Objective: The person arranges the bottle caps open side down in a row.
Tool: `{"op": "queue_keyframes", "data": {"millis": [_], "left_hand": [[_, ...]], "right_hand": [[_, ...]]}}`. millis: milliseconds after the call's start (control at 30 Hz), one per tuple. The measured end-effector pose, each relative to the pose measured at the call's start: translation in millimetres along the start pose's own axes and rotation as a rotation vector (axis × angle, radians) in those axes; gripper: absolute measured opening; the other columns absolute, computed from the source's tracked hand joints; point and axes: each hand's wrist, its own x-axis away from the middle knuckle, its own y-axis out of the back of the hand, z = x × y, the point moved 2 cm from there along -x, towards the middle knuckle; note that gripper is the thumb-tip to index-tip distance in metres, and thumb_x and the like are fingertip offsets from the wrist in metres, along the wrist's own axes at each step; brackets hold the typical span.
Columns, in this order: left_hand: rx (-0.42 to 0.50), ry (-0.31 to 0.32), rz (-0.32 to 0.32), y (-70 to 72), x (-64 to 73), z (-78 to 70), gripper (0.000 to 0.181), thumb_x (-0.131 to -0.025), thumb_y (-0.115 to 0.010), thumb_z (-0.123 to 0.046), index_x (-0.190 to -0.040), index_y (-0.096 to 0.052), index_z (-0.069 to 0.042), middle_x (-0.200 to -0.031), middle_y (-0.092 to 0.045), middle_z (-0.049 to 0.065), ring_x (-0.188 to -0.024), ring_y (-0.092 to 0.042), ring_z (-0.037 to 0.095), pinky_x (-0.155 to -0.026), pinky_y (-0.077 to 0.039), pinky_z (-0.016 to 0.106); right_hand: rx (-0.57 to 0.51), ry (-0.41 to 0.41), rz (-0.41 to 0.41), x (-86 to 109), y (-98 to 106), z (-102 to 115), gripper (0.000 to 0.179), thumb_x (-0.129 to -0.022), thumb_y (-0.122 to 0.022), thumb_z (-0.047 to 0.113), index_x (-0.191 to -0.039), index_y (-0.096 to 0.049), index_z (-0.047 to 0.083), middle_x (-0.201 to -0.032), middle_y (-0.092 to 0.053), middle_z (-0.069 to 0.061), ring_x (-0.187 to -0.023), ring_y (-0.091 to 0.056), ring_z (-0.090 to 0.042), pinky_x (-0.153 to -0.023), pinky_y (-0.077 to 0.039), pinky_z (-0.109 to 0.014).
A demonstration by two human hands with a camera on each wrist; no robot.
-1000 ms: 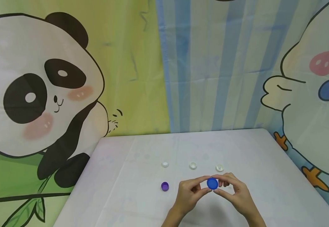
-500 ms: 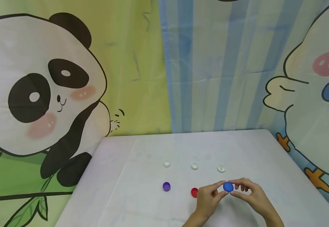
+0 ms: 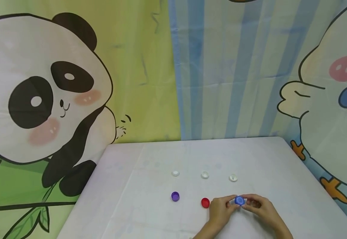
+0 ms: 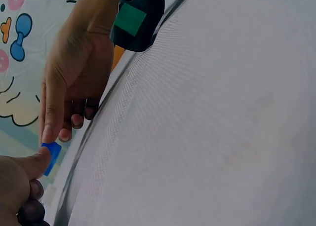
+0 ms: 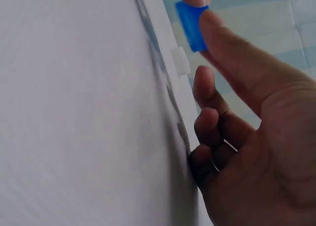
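Observation:
In the head view, a small blue bottle cap (image 3: 239, 200) is held between both hands just over the white table. My left hand (image 3: 219, 210) pinches its left side with thumb and index finger. From the opposite side my right hand (image 3: 263, 209) pinches it the same way. The right wrist view shows the blue cap (image 5: 191, 27) edge-on between thumb and finger. Close by the left hand lies a red cap (image 3: 205, 202), and farther left a purple cap (image 3: 175, 196) with its hollow side up.
Behind the hands, a row of white caps stands on the table (image 3: 137, 205): a left one (image 3: 175, 173), a middle one (image 3: 204, 175) and a right one (image 3: 233, 178). Cartoon-printed curtains (image 3: 143, 83) rise beyond the table's far edge.
Both hands have moved right with the blue cap, uncovering the red cap. Since then the cap has come slightly lower and tilted, its ringed face now showing.

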Motion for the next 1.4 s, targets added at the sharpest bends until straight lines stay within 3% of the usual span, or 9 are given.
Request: {"op": "queue_keyframes", "data": {"millis": [367,600,800,900,1067,1200,1333,1400], "left_hand": [[-0.130,-0.002,0.066,-1.3,-0.4,2.6,0.031,-0.069,-0.073,-0.037,-0.097,-0.070,-0.025,-0.049,-0.042,-0.018,-0.045,-0.026,-0.011,-0.043,-0.020,0.007],[-0.199,0.034,0.122,-2.0,-0.2,1.8,0.030,-0.070,-0.072,-0.039,-0.098,-0.070,-0.028,-0.047,-0.039,-0.018,-0.046,-0.029,-0.006,-0.045,-0.023,0.011],[-0.270,0.038,0.157,-4.0,-0.8,1.3,0.029,-0.072,-0.068,-0.043,-0.098,-0.070,-0.030,-0.050,-0.050,-0.018,-0.053,-0.046,-0.003,-0.048,-0.032,0.014],[-0.302,0.039,0.169,-3.6,-1.1,0.3,0.029,-0.073,-0.067,-0.044,-0.099,-0.069,-0.032,-0.061,-0.061,-0.017,-0.060,-0.056,0.000,-0.049,-0.035,0.016],[-0.367,0.037,0.234,0.3,-1.5,-0.1,0.032,-0.074,-0.069,-0.041,-0.105,-0.067,-0.031,-0.087,-0.068,-0.012,-0.070,-0.063,0.007,-0.051,-0.040,0.017],[-0.403,0.072,0.335,5.9,-2.4,-1.2,0.039,-0.074,-0.069,-0.039,-0.111,-0.064,-0.028,-0.091,-0.068,-0.010,-0.073,-0.063,0.010,-0.056,-0.045,0.021],[-0.415,0.112,0.408,13.8,-4.1,-5.0,0.042,-0.075,-0.069,-0.039,-0.115,-0.062,-0.028,-0.095,-0.067,-0.010,-0.074,-0.062,0.012,-0.058,-0.046,0.024],[-0.421,0.104,0.410,19.5,-5.3,-7.4,0.042,-0.075,-0.069,-0.039,-0.115,-0.061,-0.030,-0.091,-0.068,-0.010,-0.072,-0.062,0.011,-0.056,-0.045,0.024]], "right_hand": [[0.062,0.005,-0.027,2.1,-3.6,-0.9,0.031,-0.068,-0.076,0.023,-0.096,-0.068,0.012,-0.071,-0.052,0.006,-0.058,-0.041,-0.005,-0.051,-0.035,-0.021],[0.105,-0.027,-0.006,1.8,-4.5,0.3,0.032,-0.068,-0.075,0.026,-0.097,-0.068,0.013,-0.072,-0.052,0.006,-0.060,-0.039,-0.006,-0.053,-0.033,-0.021],[0.135,-0.051,0.003,0.6,-4.5,0.3,0.032,-0.067,-0.076,0.027,-0.096,-0.070,0.014,-0.071,-0.052,0.008,-0.062,-0.039,-0.006,-0.056,-0.033,-0.021],[0.146,-0.044,0.007,0.1,-4.6,-0.4,0.033,-0.067,-0.076,0.026,-0.097,-0.069,0.014,-0.072,-0.053,0.007,-0.063,-0.040,-0.006,-0.056,-0.033,-0.021],[0.170,-0.109,0.047,-2.0,-6.4,0.5,0.051,-0.065,-0.077,0.032,-0.110,-0.064,0.011,-0.079,-0.054,0.005,-0.069,-0.042,-0.007,-0.061,-0.036,-0.021],[0.203,-0.207,0.091,-1.3,-6.8,5.5,0.071,-0.064,-0.077,0.038,-0.123,-0.054,0.005,-0.085,-0.056,0.003,-0.076,-0.045,-0.010,-0.065,-0.041,-0.021],[0.238,-0.208,0.082,1.0,-4.1,14.1,0.079,-0.063,-0.078,0.036,-0.128,-0.047,0.002,-0.088,-0.057,0.002,-0.072,-0.045,-0.010,-0.060,-0.040,-0.020],[0.259,-0.176,0.066,1.7,-2.6,20.0,0.080,-0.064,-0.078,0.035,-0.129,-0.045,0.001,-0.088,-0.057,0.001,-0.066,-0.041,-0.008,-0.055,-0.036,-0.020]]}}
